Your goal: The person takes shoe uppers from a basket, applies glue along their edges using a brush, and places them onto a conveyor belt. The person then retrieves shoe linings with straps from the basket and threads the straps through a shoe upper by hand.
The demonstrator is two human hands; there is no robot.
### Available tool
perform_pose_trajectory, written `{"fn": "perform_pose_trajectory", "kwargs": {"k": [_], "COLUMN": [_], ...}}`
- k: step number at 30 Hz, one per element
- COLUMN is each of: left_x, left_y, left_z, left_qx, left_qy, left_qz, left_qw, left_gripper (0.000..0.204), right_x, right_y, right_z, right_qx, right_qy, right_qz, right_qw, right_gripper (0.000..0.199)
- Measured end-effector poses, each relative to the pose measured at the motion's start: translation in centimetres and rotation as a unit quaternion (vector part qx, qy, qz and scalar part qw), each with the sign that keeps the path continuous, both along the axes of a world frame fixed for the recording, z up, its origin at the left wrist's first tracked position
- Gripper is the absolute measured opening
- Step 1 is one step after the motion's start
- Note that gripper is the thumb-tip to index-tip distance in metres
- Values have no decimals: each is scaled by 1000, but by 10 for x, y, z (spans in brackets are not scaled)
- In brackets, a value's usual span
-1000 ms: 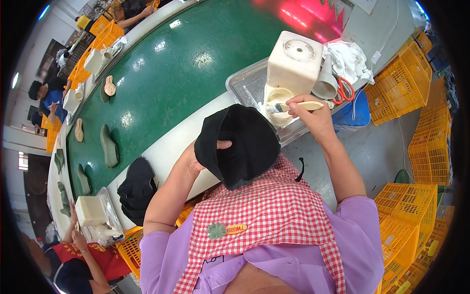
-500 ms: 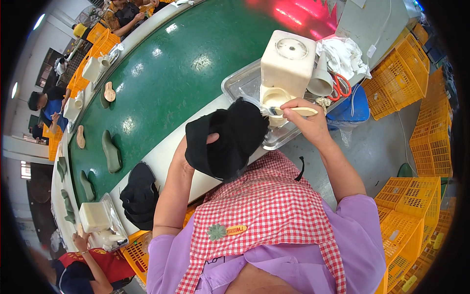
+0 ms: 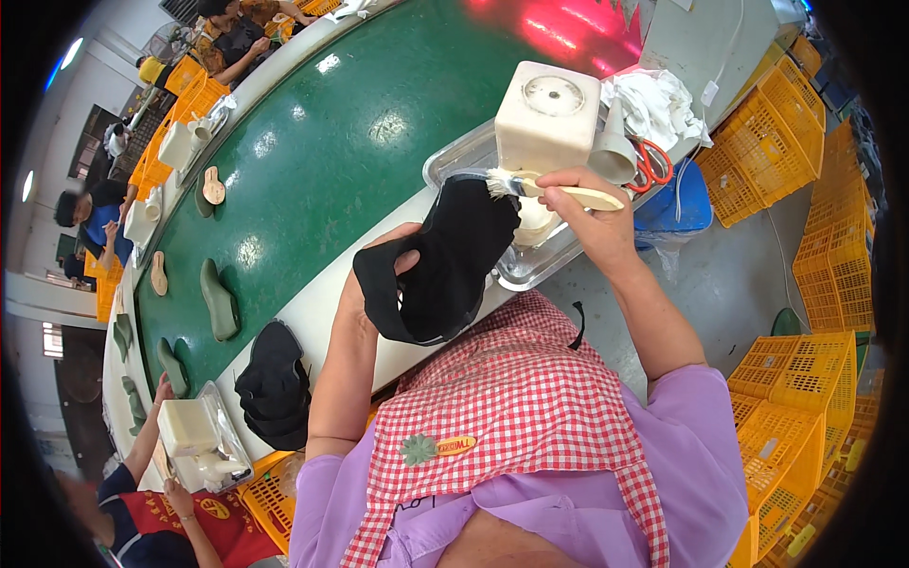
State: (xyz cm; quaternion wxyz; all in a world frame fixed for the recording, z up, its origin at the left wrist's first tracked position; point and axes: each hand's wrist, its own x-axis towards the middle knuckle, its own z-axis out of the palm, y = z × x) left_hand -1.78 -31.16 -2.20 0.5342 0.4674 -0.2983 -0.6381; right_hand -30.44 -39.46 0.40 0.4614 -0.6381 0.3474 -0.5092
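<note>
My left hand (image 3: 356, 305) grips a black fabric shoe upper (image 3: 466, 232) by its open end, the thumb showing inside. The upper is held over the white table edge with its far end up beside the tray. In my right hand (image 3: 598, 222) is a brush (image 3: 600, 200) with a pale handle, held between thumb and fingers. Its whitish bristles (image 3: 500, 183) touch the upper's far edge. Just behind the brush stands a cream square container (image 3: 546, 118) with a cup-like opening (image 3: 536, 225) at its base, partly hidden by my right hand.
A clear tray (image 3: 441, 157) holds the container. Right of it are a grey cone (image 3: 614, 156), red scissors (image 3: 651, 167) and white rags (image 3: 658, 106). Black uppers (image 3: 273, 388) lie left. Green shoe lasts (image 3: 219, 301) sit on the green belt (image 3: 360, 142). Yellow crates (image 3: 772, 421) and co-workers surround.
The brush has come from the container's opening to the upper's far edge. The upper has turned, its open end facing me more. A co-worker at lower left now reaches toward a green last.
</note>
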Motion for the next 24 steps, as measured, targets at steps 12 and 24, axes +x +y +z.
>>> {"fn": "perform_pose_trajectory", "kwargs": {"k": [12, 24], "left_x": [-1, -13], "left_y": [-9, -8], "left_z": [-24, -11], "left_qx": [-54, -92], "left_qy": [155, 196], "left_qz": [89, 33], "left_qw": [982, 976], "left_gripper": [44, 40], "right_x": [-5, -8], "right_y": [22, -4], "right_z": [-51, -19], "right_qx": [94, 66], "right_qy": [0, -105], "right_qz": [-2, -42], "right_qw": [996, 991], "right_gripper": [16, 16]}}
